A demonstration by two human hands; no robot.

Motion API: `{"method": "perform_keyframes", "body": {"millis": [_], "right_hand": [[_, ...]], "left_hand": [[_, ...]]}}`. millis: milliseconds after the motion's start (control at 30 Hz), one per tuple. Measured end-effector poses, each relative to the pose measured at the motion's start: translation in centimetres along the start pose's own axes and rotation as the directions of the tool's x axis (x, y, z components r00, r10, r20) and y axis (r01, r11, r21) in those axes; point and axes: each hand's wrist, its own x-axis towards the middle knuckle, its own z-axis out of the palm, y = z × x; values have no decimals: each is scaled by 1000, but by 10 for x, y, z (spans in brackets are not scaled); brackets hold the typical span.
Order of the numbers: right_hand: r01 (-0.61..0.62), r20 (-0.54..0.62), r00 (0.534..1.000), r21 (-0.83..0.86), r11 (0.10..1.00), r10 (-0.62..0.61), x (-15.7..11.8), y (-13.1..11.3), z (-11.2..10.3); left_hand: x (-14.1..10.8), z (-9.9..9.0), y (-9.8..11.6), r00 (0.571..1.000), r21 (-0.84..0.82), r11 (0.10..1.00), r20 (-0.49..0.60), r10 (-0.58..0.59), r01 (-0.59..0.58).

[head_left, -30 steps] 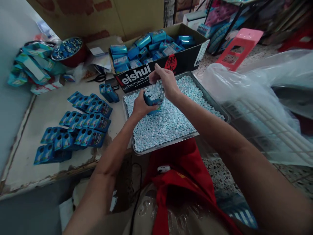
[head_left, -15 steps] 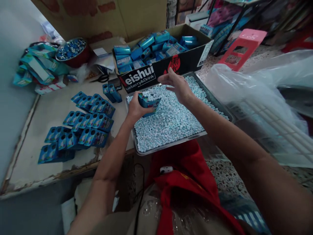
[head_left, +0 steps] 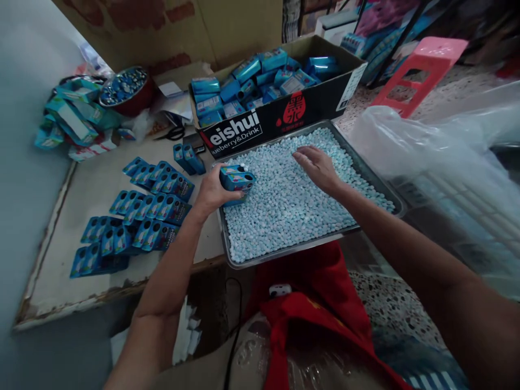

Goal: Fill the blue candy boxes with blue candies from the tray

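Observation:
My left hand (head_left: pixel 211 190) is wrapped round small blue candy boxes (head_left: pixel 238 177) held together over the left edge of the tray. Their tops face up, with dark round openings and a few white pieces on the far rim. Below them lies a metal tray (head_left: pixel 396 208) spread with pale blue and white candy pieces (head_left: pixel 280 211). Above the right half of the candies is my right hand (head_left: pixel 319 167), its fingers stretched out to the left and slightly cupped, with nothing visible in them. I cannot tell whether its fingertips touch the candies.
Rows of blue boxes (head_left: pixel 152 206) stand on the table at left, with two more boxes (head_left: pixel 189 158) near the tray. Behind is a black carton (head_left: pixel 276 116) full of blue packets. A red bowl (head_left: pixel 140 100), scissors (head_left: pixel 175 134), a pink stool (head_left: pixel 422 76) and plastic sheeting (head_left: pixel 385 135) surround it.
The loose white candies heaped on top of the held boxes are mostly gone, and the box tops now show. My left hand moved slightly left; my right hand came down toward the candies.

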Motion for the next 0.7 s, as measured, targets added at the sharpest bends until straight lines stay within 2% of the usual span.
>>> {"method": "perform_keyframes", "body": {"millis": [100, 200, 267, 400, 467, 567, 633, 700], "right_hand": [[102, 71, 993, -68, 992, -97, 32, 10, 15], [174, 160, 973, -45, 984, -165, 67, 11, 40], [238, 235, 944, -4, 971, -230, 84, 9, 60], [330, 361, 871, 76, 941, -334, 99, 2, 92], [274, 363, 884, 113, 955, -296, 98, 0, 101], [28, 316, 943, 236, 971, -104, 87, -7, 105], [-153, 287, 957, 398, 905, 36, 74, -14, 103], [-262, 247, 959, 571, 778, 142, 60, -22, 98]], "left_hand": [[16, -17, 3, 994, 190, 979, 66, -90, 76], [41, -25, 11, 946, 395, 917, 275, -173, 53], [61, -21, 16, 914, 465, 885, 359, -191, 3], [98, 1, 19, 905, 496, 865, 400, -146, -79], [112, 11, 22, 882, 463, 882, 447, -146, -89], [122, 21, 32, 853, 432, 901, 486, -192, -43], [119, 25, 40, 867, 407, 913, 461, -189, -18], [109, 28, 47, 901, 349, 937, 411, -137, -17]]}}
